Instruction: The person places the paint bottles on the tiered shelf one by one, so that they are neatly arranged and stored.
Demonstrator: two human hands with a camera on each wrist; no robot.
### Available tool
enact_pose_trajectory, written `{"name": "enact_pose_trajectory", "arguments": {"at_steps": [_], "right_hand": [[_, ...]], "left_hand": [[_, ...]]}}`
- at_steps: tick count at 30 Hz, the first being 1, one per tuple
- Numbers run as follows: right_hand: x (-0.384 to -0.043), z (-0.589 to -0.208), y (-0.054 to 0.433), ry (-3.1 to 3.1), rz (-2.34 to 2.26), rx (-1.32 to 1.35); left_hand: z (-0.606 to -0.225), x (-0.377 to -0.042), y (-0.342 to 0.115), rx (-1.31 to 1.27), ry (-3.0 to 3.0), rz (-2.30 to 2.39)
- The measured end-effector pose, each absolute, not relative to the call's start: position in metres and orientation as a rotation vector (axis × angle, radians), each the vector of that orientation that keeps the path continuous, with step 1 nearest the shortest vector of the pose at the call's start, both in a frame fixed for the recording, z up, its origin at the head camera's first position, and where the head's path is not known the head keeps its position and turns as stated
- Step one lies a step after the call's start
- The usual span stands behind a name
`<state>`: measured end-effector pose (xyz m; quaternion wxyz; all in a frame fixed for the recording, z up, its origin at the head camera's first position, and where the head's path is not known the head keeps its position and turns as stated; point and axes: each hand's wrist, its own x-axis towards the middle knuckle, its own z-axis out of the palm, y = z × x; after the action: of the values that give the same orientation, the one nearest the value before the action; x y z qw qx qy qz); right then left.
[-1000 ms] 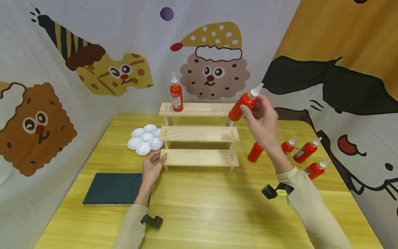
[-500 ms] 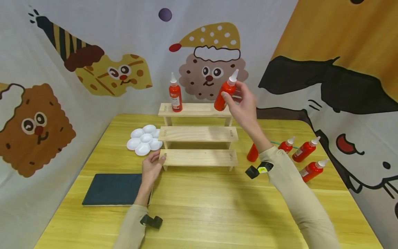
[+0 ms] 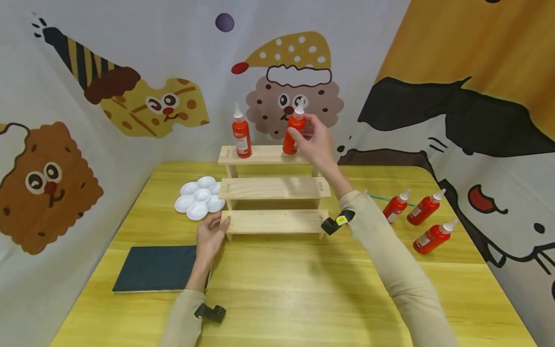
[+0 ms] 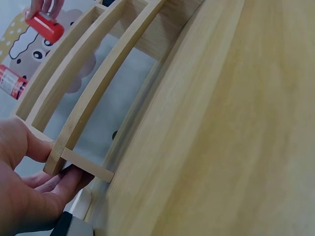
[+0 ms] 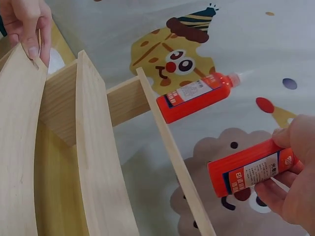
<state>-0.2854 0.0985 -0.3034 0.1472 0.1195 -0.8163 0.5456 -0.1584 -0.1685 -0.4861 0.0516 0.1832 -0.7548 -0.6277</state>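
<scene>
My right hand (image 3: pixel 317 142) grips a red squeeze bottle (image 3: pixel 293 135) with a white nozzle, upright over the right half of the stand's top tier. In the right wrist view a gap shows between this bottle's base (image 5: pixel 218 181) and the top board (image 5: pixel 170 147). Another red bottle (image 3: pixel 242 137) stands on the left of that tier. My left hand (image 3: pixel 211 236) pinches the left end of the lowest step of the wooden three-tier stand (image 3: pixel 277 221), thumb on top and fingers beneath, as the left wrist view shows.
Several red bottles, one of them the front bottle (image 3: pixel 433 237), stand at the table's right, near a thin green strip (image 3: pixel 380 197). A white flower-shaped palette (image 3: pixel 197 206) sits left of the stand. A dark flat pad (image 3: pixel 156 268) lies at the front left. A printed cloth (image 3: pixel 182 29) hangs behind.
My right hand has carried its bottle leftward, from right of the stand to over the top tier, and turned it from tilted to nearly upright. The left hand keeps its grip on the lowest step.
</scene>
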Motion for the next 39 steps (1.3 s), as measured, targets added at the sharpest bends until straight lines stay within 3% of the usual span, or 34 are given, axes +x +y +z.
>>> {"name": "enact_pose_trajectory", "arguments": {"at_steps": [22,39], "right_hand": [[-0.294,-0.31,0.087,-2.496,1.434,0.445],[-0.26,-0.28,0.128,-2.495,1.332,0.513]], "left_hand": [[-0.488,-0.159,-0.162,0.517,-2.291,-1.956],[-0.488,-0.159,-0.17,0.525,-2.301,-1.917]]}}
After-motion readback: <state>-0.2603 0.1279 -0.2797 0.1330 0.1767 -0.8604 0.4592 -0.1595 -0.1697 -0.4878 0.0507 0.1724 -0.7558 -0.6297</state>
